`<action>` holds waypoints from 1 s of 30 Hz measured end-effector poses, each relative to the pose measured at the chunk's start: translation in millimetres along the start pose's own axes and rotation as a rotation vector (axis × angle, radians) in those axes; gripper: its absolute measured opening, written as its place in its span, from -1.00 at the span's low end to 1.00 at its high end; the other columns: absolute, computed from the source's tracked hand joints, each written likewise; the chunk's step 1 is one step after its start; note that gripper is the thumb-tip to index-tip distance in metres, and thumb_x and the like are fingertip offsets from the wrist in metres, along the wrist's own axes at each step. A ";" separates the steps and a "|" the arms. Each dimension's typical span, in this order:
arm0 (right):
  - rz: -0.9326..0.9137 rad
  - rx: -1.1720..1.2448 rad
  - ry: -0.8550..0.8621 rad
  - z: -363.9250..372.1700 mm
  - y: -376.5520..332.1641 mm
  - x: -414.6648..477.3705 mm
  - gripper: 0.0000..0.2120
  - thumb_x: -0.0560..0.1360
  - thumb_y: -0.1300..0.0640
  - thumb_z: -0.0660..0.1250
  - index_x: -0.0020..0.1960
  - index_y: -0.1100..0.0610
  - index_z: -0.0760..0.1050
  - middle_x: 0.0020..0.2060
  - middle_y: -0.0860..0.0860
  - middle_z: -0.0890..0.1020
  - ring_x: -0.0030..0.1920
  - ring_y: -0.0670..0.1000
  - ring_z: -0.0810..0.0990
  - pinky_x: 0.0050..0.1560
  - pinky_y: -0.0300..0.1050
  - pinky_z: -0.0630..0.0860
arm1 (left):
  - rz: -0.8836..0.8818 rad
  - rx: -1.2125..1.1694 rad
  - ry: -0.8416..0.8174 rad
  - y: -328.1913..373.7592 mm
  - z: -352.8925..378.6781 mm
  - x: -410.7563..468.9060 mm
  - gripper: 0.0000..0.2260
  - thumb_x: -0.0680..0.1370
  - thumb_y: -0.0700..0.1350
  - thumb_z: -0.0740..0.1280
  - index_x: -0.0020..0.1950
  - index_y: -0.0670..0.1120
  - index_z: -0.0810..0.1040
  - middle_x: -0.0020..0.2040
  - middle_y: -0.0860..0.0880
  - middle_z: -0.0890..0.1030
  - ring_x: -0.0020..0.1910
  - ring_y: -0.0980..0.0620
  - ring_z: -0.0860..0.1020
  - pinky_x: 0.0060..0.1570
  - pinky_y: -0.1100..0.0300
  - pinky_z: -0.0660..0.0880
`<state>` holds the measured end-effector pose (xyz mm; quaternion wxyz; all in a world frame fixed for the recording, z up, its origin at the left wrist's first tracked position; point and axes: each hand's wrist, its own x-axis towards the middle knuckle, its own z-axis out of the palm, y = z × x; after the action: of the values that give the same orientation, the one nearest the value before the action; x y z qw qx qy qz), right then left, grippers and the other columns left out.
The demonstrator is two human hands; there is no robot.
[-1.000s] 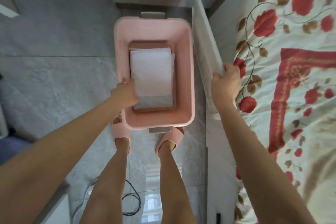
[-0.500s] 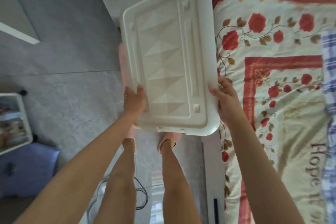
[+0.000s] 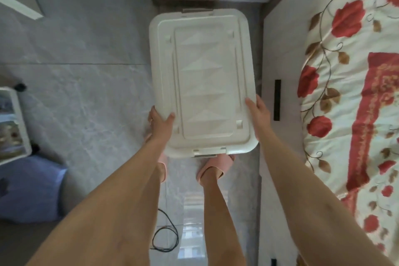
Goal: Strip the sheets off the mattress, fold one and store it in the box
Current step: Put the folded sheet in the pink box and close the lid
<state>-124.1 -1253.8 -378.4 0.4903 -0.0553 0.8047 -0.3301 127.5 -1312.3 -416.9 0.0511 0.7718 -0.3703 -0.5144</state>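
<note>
Bed (image 3: 356,97) w/ rose-print cover is running down the right side; grey tile floor (image 3: 86,93) is taking up most of the rest. Person is standing btwn them, holding 1 white lid (image 3: 203,84) flat over the box. The box is sitting on the floor just ahead of the feet and is almost all hidden under the lid. Whether the lid is resting on it yet, can't tell. Sheet isn't showing; prob. inside, can't confirm.

Left grip (image 3: 160,121) is clamping the lid's near-left edge, thumb on top, fingers going under. Right grip (image 3: 258,112) is gripping the near-right edge the same way.

Lid is looking like stiff, light moulded plastic, a bit slick, so taking it by both long edges is suiting it. Pressing at the corners should be seating it.

2 grey clips (image 3: 197,11) are showing, 1 at the far end and 1 at the near end (image 3: 209,153). Also 2 pink slippers (image 3: 216,166) and 1 black cable (image 3: 166,237) coiling on the floor.
</note>
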 end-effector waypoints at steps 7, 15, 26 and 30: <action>-0.013 -0.300 0.043 19.1 19.9 27.3 -0.41 0.56 0.01 0.25 0.52 0.05 0.12 0.42 0.04 0.35 0.40 0.10 0.34 0.41 0.03 0.28 | 0.034 0.060 0.023 -8.9 12.7 11.1 -0.38 0.57 -0.13 0.28 0.53 -0.15 0.03 0.45 -0.19 0.29 0.41 -0.15 0.29 0.39 0.01 0.22; 0.057 -0.500 -0.070 21.4 10.5 37.3 -0.51 0.59 0.09 0.20 0.48 0.10 0.18 0.37 0.08 0.40 0.36 0.14 0.38 0.38 0.10 0.31 | 0.012 0.062 -0.061 -1.3 -17.3 28.1 -0.51 0.44 -0.18 0.45 0.32 -0.22 0.38 0.23 -0.16 0.52 0.18 -0.14 0.51 0.12 0.09 0.45; 0.352 -0.467 -0.195 11.0 -22.7 46.0 -0.49 0.51 0.28 0.34 0.41 0.19 0.27 0.31 0.11 0.46 0.31 0.15 0.43 0.13 0.11 0.47 | -0.048 0.214 -0.188 5.3 -33.5 37.8 -0.47 0.32 -0.18 0.55 0.22 -0.20 0.45 0.18 -0.13 0.56 0.13 -0.15 0.54 0.11 0.04 0.49; 0.359 -0.678 -0.340 3.0 -15.9 43.8 -0.31 0.44 0.33 0.40 0.44 0.09 0.13 0.31 0.13 0.43 0.23 0.18 0.50 -0.06 0.05 0.56 | -0.091 0.318 -0.164 -11.3 -32.4 26.2 -0.54 0.35 -0.09 0.54 0.16 -0.21 0.49 0.10 -0.15 0.60 0.03 -0.15 0.57 0.02 0.03 0.52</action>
<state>-147.8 -1285.6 -402.9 0.6201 -0.1261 0.7721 0.0578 165.5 -1330.3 -426.8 -0.1252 0.7415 -0.4146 -0.5124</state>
